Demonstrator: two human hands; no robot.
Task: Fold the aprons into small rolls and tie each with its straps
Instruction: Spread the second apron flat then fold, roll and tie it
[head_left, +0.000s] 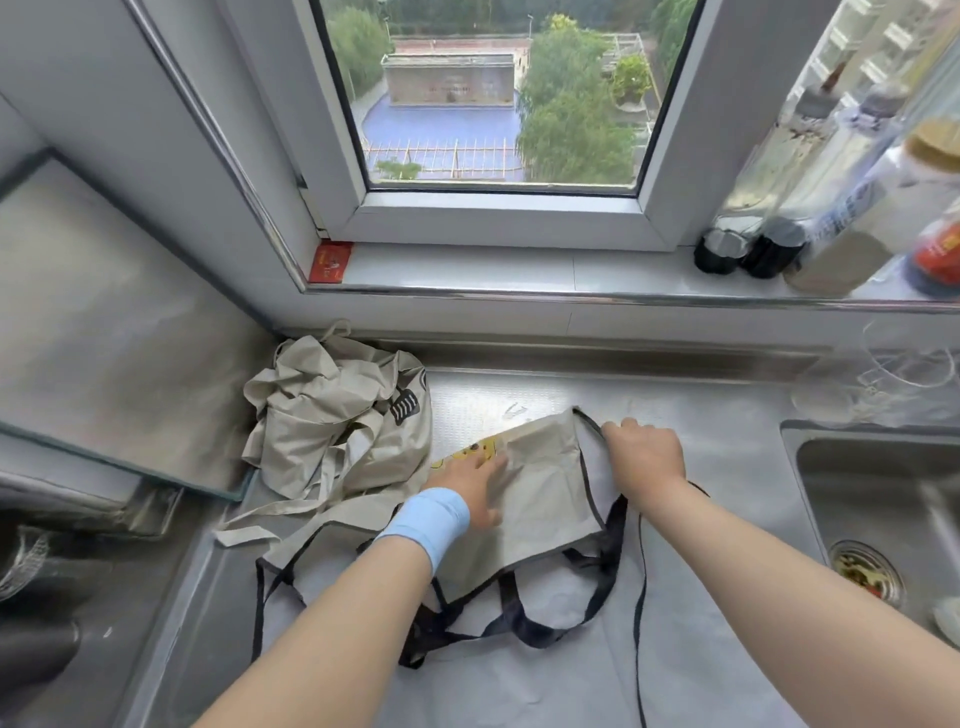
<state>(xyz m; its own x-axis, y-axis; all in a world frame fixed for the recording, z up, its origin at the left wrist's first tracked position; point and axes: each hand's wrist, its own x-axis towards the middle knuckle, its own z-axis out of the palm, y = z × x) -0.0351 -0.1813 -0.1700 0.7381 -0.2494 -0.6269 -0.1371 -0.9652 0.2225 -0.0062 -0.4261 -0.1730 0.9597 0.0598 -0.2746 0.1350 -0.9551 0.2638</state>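
Head view — apron (540, 499) flat, long axis toward window, both hands pressing.

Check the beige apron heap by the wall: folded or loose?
Loose. The beige apron heap lies crumpled, straps trailing, not rolled or tied.

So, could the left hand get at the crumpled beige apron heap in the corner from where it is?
Probably yes. The left hand lies flat on the black-trimmed apron, right beside the crumpled beige apron heap, with nothing between them.

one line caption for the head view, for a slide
Left hand flattens a black-trimmed apron while right hand grips its edge; crumpled apron waits beside.
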